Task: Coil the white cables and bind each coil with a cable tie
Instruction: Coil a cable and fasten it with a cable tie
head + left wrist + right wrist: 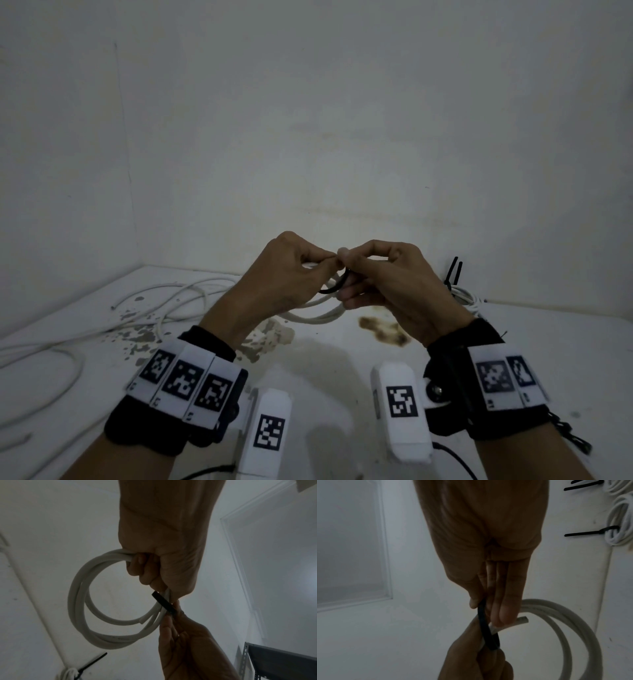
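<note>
From the head view, the left hand [284, 270] and the right hand [387, 277] meet above the middle of the white table [342, 359], fingertips nearly touching. The left hand's fingers are curled round the gathered strands of a white cable coil [318, 317], which droops below both hands toward the table; this looks like a way to keep the turns from springing apart. The right hand pinches a black cable tie [334, 286] that bends under the strands, apparently to bring its tail to its head. Loose white cables [102, 318] sprawl toward the table's left edge, not yet coiled. A bound coil [462, 294] with black tie tails sticking up lies by the far right edge, partly hidden behind the right wrist.

The left wrist view shows the coil hanging as a ring of several turns from the clenched left hand, one cut end poking out inside the ring. The tie crosses the strands where the two hands meet; its head is covered by fingers, so whether it is threaded is impossible to say.

In the right wrist view, the right thumb and fingers close narrowly on the tie's strap, which loops round the strands beside the left hand. Two tied coils appear at the picture's upper right, cut off by the frame. The picture is dim and the tie's ends cannot be made out.
</note>
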{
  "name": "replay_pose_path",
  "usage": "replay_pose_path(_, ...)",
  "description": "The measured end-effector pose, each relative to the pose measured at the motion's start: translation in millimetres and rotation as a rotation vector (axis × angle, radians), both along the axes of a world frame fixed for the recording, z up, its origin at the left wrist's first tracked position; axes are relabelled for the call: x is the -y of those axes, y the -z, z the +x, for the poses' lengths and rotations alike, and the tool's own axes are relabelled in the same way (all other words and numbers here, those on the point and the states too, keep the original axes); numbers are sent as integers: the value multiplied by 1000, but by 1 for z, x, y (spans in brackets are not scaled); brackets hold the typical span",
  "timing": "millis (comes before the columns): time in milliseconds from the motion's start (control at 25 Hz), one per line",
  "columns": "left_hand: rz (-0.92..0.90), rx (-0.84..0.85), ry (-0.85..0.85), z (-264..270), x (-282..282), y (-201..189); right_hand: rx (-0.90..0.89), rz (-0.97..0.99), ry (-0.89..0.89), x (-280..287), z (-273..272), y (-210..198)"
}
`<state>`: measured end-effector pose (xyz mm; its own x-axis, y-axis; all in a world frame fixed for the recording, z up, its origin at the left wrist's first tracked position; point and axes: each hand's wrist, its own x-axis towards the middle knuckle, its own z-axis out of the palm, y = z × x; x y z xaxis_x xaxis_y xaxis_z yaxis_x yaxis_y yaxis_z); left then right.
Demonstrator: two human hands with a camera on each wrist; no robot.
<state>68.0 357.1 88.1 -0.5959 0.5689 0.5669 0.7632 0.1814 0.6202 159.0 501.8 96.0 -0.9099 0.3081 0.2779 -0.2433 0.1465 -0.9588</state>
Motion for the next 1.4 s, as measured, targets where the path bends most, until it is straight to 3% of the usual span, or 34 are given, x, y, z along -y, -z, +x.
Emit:
replay_pose_path(160, 56, 253, 74, 5, -4, -5, -143, 12, 77, -4, -2, -2)
replay_pose_path(280, 51, 459, 41, 9, -8, -3, -262, 197, 240, 2, -4, -1)
replay_pose_path(440, 115, 627, 122, 8, -9, 1, -290, 386, 381, 7, -10, 2)
replay_pose_path(680, 208, 804, 206, 5, -12, 7, -265, 479, 406, 7, -12, 0)
replay_pose_path(800, 259, 874, 274, 6, -14, 11, -270, 390, 349, 4, -8, -1)
replay_pose_path(1000, 196, 759, 251, 8, -14, 9, -247, 50, 173, 1, -4, -2)
replay_pose_path(1160, 201, 716, 157, 8, -23, 15, -241, 75, 290, -1, -2, -9)
replay_pose_path(1400, 238, 674, 200, 15, -37, 28, -357, 159, 493, -11, 7, -20)
